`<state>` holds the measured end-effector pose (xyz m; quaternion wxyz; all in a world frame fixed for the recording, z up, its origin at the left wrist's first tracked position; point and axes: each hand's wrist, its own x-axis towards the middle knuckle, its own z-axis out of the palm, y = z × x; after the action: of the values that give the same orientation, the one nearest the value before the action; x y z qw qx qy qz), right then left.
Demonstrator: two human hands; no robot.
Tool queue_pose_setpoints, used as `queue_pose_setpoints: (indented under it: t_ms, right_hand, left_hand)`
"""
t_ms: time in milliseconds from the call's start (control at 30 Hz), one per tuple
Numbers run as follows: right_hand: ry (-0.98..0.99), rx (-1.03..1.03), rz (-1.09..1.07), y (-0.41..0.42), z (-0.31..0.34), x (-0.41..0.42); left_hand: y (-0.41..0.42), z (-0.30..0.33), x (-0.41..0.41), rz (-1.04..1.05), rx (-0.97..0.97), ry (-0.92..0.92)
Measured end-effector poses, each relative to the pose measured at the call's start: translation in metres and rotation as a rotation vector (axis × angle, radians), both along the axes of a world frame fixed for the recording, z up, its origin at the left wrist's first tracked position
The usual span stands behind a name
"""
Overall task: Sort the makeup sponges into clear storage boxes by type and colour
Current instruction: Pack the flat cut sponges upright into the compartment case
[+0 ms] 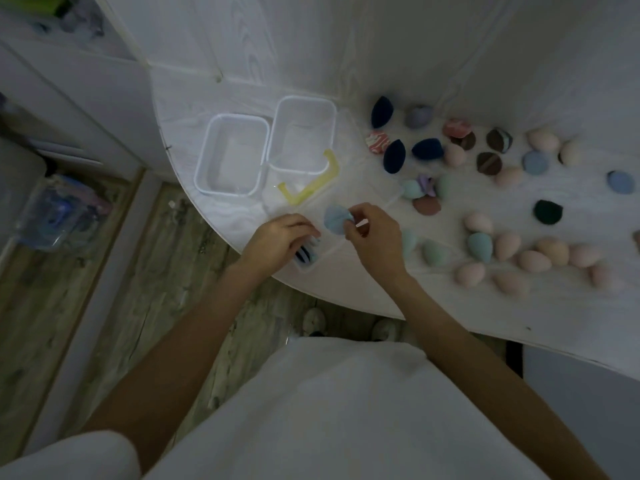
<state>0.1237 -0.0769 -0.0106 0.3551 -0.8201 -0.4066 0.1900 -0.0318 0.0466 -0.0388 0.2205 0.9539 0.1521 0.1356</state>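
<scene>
My right hand (374, 233) pinches a flat light-blue sponge (335, 219) just above the white table (485, 317). My left hand (280, 239) rests on a small clear box (306, 259) at the table's near edge, with dark and blue flat sponges standing inside it. Two empty clear boxes, one on the left (231, 160) and one on the right (302, 135), stand side by side further back. Loose sponges lie to the right: several pink egg-shaped ones (535, 260), teal eggs (479, 247), navy drops (394, 156), brown rounds (489, 163) and blue rounds (536, 162).
A yellow lid frame (311, 187) lies on a clear lid in front of the right box. The table's curved edge runs below my hands, over a wood-look floor (156, 271). A white cabinet (69, 116) and a plastic bag (59, 216) are at the left.
</scene>
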Motion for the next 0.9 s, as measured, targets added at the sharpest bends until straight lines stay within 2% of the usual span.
queue_pose_setpoints:
  t_ms: [133,300,500,600,667,900]
  right_hand:
    - [0.003,-0.009,-0.013,-0.002,-0.003,-0.002]
    - [0.002,-0.030,0.009,0.002,-0.005,-0.013]
    - [-0.078,-0.042,0.004,0.009,-0.013,-0.025]
    - [-0.350,-0.044,0.055,0.013,-0.021,-0.031]
    - [-0.456,-0.072,0.070,0.015,-0.028,-0.033]
    - [-0.421,-0.141,0.180,0.013,-0.031,-0.025]
  left_hand:
    - [0.011,-0.008,0.009,-0.084,0.073,0.107]
    - [0.011,0.002,0.011,-0.148,0.064,0.253]
    - [0.015,-0.003,0.001,-0.161,0.077,0.232]
    - [0.016,-0.001,-0.001,-0.133,0.143,0.199]
    - [0.015,-0.001,-0.002,-0.114,0.168,0.175]
    - [0.011,-0.002,-0.003,-0.067,0.184,0.153]
